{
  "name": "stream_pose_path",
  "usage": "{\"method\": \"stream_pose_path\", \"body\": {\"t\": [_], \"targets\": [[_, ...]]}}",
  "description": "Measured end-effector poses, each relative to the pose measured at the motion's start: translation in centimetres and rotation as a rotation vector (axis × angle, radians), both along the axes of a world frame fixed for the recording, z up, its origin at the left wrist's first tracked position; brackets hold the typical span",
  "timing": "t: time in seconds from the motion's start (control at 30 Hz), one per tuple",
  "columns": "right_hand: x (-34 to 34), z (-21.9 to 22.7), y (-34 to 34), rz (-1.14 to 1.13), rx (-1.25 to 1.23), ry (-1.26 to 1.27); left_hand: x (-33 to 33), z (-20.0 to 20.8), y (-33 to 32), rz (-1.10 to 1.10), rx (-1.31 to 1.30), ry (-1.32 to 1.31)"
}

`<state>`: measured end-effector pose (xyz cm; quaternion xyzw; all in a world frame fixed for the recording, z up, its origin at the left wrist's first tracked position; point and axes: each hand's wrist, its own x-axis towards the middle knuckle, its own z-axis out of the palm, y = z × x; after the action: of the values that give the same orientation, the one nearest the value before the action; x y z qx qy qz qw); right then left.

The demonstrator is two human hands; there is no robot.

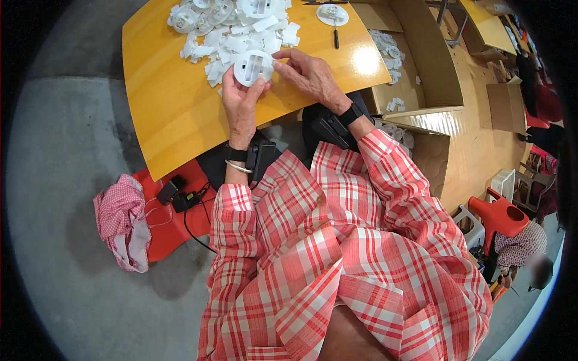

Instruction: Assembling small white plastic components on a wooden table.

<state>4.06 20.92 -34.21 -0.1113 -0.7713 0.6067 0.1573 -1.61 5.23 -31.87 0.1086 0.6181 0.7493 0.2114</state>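
Note:
A round white plastic housing (252, 68) with rectangular recesses in its face is held over the near part of the yellow table. My left hand (242, 103) grips its lower left rim between thumb and fingers. At its right edge, the thumb and forefinger of my right hand (308, 75) pinch close against the rim; whether a small part sits between them is hidden. Just beyond lies a heap of flat white plastic pieces (235, 45), with several similar round housings (183, 20) on top.
A screwdriver (336, 37) rests against a white disc (332, 14) at the table's (162, 114) far right. Beside the table stands a cardboard box (430, 54) holding white parts. A red stool (162, 231) with cloth and black adapters is at left. Another person (521, 246) sits far right.

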Motion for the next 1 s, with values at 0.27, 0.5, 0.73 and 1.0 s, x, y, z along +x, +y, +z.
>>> {"method": "stream_pose_path", "body": {"t": [0.27,0.5,0.73,1.0], "targets": [[0.2,0.1,0.4,0.124,0.3,-0.055,0.6,0.8,0.3,-0.089,-0.016,0.076],[0.2,-0.2,0.5,0.04,0.211,-0.012,0.4,0.8,-0.2,-0.113,-0.114,0.068],[-0.1,-1.1,0.5,0.045,0.057,0.021,0.2,0.0,-0.5,-0.124,-0.149,0.094],[-0.1,-1.3,0.7,0.063,-0.024,0.023,0.1,0.7,-0.5,-0.245,-0.172,0.079]]}}
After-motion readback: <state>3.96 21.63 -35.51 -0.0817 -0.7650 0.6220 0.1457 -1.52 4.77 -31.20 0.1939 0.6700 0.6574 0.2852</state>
